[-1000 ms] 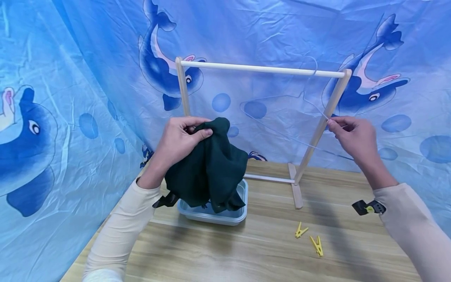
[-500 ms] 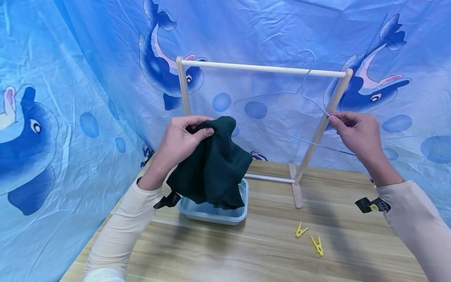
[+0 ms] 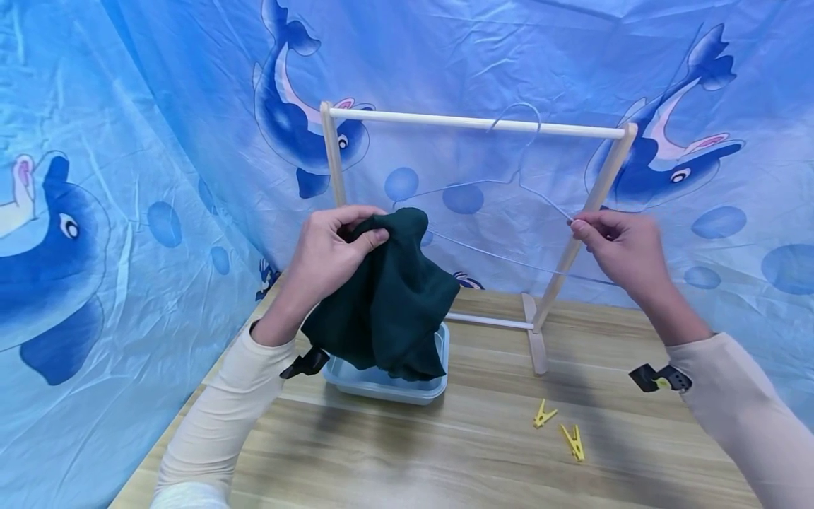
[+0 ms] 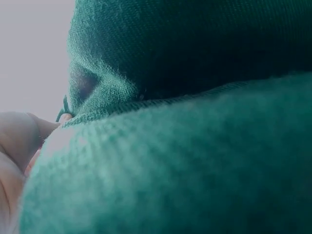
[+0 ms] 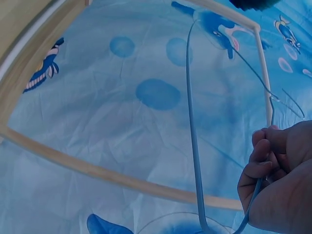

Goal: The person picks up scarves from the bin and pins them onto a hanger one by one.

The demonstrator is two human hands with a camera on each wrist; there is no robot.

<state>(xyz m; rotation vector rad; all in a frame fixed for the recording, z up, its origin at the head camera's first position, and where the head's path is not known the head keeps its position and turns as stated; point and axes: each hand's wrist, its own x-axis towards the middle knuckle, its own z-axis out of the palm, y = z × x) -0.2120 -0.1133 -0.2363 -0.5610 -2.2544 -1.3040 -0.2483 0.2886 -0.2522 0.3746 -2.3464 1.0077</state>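
Observation:
A dark green knitted cloth [image 3: 407, 297] hangs in folds from my left hand [image 3: 331, 247], which pinches its upper edge between thumb and fingers. The cloth fills most of the left wrist view, so its full shape is hidden. My right hand [image 3: 626, 247] grips a thin pale wire hanger [image 5: 193, 126] by one shoulder near its end. That hanger is held tilted, hook upward, in front of the rack. Its far end passes behind the top of the cloth. From the head view I cannot tell whether the hook touches the rack's top bar [image 3: 432, 121].
Below the cloth, a light blue basin [image 3: 388, 396] stands on the wooden table [image 3: 483, 452]. The rack's wooden right post [image 3: 588, 212] rises behind my right hand. Two yellow clothespins [image 3: 543, 414] lie at the front right. A blue dolphin-print curtain [image 3: 191, 85] surrounds the table.
My right hand has moved left with the hanger, bringing the hanger's far end to the cloth. The cloth has opened out slightly, while my left hand has barely moved.

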